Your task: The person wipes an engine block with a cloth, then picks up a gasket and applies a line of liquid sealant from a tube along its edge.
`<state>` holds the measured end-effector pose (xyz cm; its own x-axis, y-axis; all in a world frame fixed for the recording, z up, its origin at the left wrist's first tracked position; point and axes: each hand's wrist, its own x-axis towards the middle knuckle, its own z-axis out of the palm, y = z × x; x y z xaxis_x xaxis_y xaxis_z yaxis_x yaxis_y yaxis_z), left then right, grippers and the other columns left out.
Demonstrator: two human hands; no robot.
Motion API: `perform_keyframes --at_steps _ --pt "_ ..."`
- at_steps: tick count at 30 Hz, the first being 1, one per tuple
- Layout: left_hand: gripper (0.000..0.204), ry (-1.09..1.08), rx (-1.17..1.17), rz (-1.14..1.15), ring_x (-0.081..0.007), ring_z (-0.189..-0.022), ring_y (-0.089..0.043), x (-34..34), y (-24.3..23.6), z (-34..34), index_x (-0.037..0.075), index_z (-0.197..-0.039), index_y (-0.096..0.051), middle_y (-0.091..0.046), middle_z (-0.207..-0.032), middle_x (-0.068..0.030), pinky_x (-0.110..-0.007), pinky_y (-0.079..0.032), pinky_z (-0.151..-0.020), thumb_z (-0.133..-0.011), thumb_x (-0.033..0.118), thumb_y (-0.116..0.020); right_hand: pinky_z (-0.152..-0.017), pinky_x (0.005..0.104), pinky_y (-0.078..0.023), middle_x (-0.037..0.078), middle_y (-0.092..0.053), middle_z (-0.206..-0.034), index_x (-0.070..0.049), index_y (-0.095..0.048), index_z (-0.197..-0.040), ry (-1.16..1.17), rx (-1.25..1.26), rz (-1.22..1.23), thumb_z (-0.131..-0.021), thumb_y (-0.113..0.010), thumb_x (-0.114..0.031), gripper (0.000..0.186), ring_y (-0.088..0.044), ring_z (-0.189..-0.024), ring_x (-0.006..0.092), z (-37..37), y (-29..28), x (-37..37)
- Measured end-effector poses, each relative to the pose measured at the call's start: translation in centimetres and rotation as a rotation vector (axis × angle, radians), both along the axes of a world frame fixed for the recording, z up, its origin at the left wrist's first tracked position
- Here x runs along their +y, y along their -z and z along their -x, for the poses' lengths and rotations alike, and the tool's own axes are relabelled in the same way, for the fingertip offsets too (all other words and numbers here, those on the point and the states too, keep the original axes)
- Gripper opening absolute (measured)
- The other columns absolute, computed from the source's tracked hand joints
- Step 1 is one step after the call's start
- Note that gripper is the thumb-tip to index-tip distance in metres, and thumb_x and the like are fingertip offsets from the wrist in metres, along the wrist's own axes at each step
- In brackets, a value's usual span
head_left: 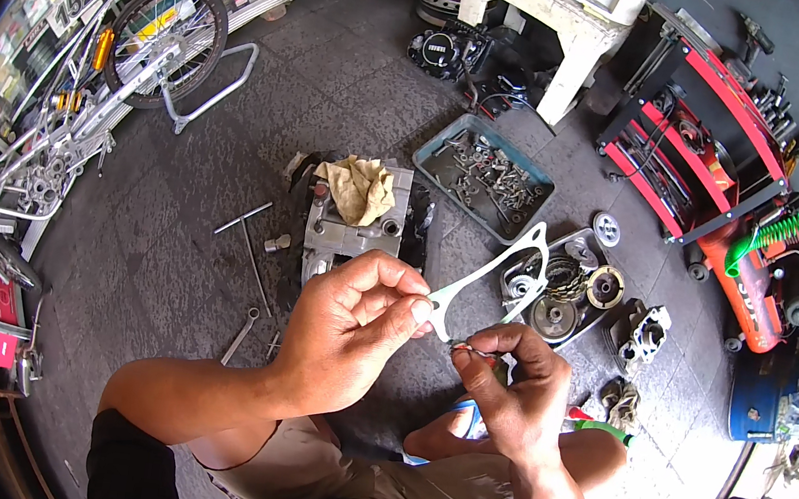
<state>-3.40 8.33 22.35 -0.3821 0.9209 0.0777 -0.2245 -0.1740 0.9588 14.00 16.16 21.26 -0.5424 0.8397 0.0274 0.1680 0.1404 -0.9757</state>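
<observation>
My left hand (354, 329) pinches one end of a thin, pale gasket (479, 273) between thumb and fingers. The gasket has an open, looped outline and is held up off the floor. Close by its lower edge, my right hand (522, 392) is closed with thumb and forefinger together. Something small with a bit of red and green shows between those fingers, too covered to name. Beyond my left hand, a metal engine case (350, 238) rests on the floor, partly hidden by that hand. A crumpled tan cloth (359, 191) lies on top of it.
A tray (420, 158) holds many bolts and small parts. To its right are clutch parts (557, 316) and a metal casting (645, 337). A T-handle wrench (254, 243) and a spanner (239, 338) lie left. A red tool cart (732, 102) and motorcycle frame (117, 96) flank the floor.
</observation>
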Motion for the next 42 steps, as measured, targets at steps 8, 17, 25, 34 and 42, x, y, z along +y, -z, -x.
perform_keyframes --at_steps 8,17,25,34,42 --pt "0.011 -0.013 -0.008 0.007 -0.0143 -0.081 -0.065 0.3 0.2 0.0 -0.001 -0.102 -0.055 -0.065 -0.091 -0.0102 -0.028 -0.054 -0.074 -0.093 0.002 -0.059 -0.065 0.0247 -0.050 0.007 -0.070 -0.081 0.001 -0.067 -0.088 0.012 0.031 -0.007 -0.082 -0.074 -0.008 0.013 -0.063 -0.072 0.0098 -0.7 1.0 0.7" --pt "0.011 0.044 0.008 -0.024 -0.0121 -0.087 -0.064 0.2 -0.3 0.4 -0.003 -0.104 -0.055 -0.062 -0.092 -0.0078 -0.029 -0.056 -0.079 -0.095 0.002 -0.057 -0.066 0.0254 -0.050 0.009 -0.070 -0.081 0.001 -0.067 -0.087 0.022 0.012 -0.020 -0.083 -0.073 -0.008 0.011 -0.063 -0.072 0.0098 -0.8 1.1 1.2" --pt "0.009 0.060 0.000 -0.019 -0.0139 -0.084 -0.065 0.1 -0.2 0.7 -0.002 -0.103 -0.055 -0.063 -0.093 -0.0092 -0.028 -0.056 -0.077 -0.094 0.002 -0.057 -0.071 0.0235 -0.048 0.004 -0.067 -0.083 0.000 -0.062 -0.086 0.095 0.012 0.030 -0.083 -0.072 0.001 0.010 -0.060 -0.077 0.0082 -1.1 1.1 2.6" --pt "0.010 0.043 0.011 -0.040 -0.0167 -0.082 -0.066 -0.2 -0.5 1.0 -0.002 -0.103 -0.055 -0.064 -0.093 -0.0100 -0.029 -0.055 -0.075 -0.094 0.002 -0.058 -0.069 0.0252 -0.049 0.005 -0.069 -0.082 0.000 -0.066 -0.086 0.068 0.072 0.057 -0.084 -0.073 -0.009 0.011 -0.061 -0.075 0.0085 -1.3 1.8 2.8" --pt "0.010 0.064 -0.006 -0.030 -0.0169 -0.080 -0.066 -0.6 -0.6 0.9 -0.002 -0.102 -0.054 -0.064 -0.091 -0.0101 -0.030 -0.056 -0.074 -0.093 0.002 -0.058 -0.069 0.0230 -0.047 0.004 -0.067 -0.080 0.001 -0.066 -0.087 0.129 0.211 0.184 -0.084 -0.073 -0.009 0.012 -0.059 -0.074 0.0075 -1.8 2.3 5.0"
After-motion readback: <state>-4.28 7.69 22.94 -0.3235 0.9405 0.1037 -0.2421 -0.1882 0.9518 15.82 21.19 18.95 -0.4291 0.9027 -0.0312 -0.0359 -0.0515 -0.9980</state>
